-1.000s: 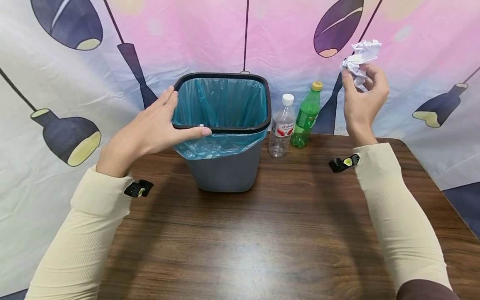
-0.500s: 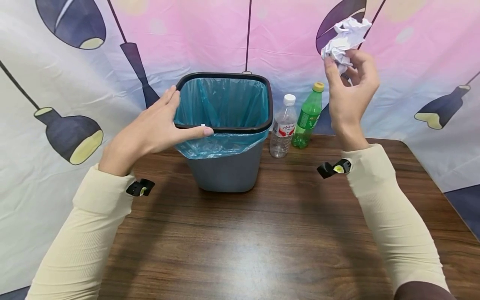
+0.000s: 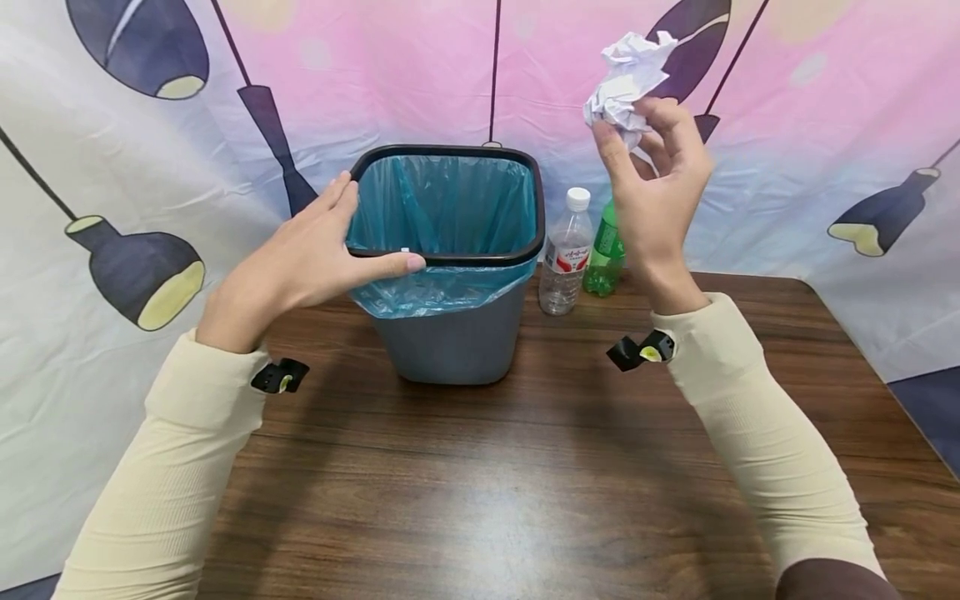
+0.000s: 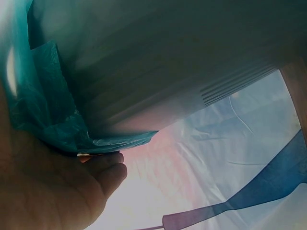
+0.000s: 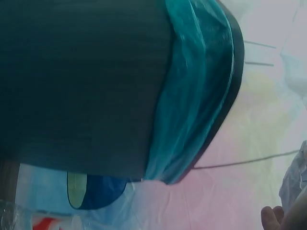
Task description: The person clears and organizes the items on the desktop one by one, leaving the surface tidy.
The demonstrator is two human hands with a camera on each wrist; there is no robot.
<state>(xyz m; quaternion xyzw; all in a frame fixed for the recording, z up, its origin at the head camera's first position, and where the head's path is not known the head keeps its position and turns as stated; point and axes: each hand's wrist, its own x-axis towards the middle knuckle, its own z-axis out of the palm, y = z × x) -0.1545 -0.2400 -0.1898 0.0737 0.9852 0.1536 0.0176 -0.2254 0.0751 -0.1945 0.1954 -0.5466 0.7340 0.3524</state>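
A grey trash bin (image 3: 457,342) with a black rim stands on the table, lined with a blue plastic bag (image 3: 442,287) folded over the edge. My left hand (image 3: 300,254) rests on its near left corner, thumb straight along the front rim and fingers extended along the left side. In the left wrist view, the fingertips (image 4: 112,170) show right at the bag's folded edge. My right hand (image 3: 660,179) pinches a crumpled sheet of white paper (image 3: 630,83) between thumb and fingers, raised right of the bin and higher than its rim. The right wrist view catches only part of this paper (image 5: 293,184).
Just right of the bin stand a clear bottle (image 3: 566,254) with a white cap and a green bottle (image 3: 602,254), partly hidden by my right hand. The wooden table (image 3: 465,467) reaches back to a printed cloth (image 3: 420,75) with lamp shapes.
My right hand has carried the crumpled paper leftward and somewhat up, toward the bin, and now covers the green bottle's cap. The left hand stays on the rim.
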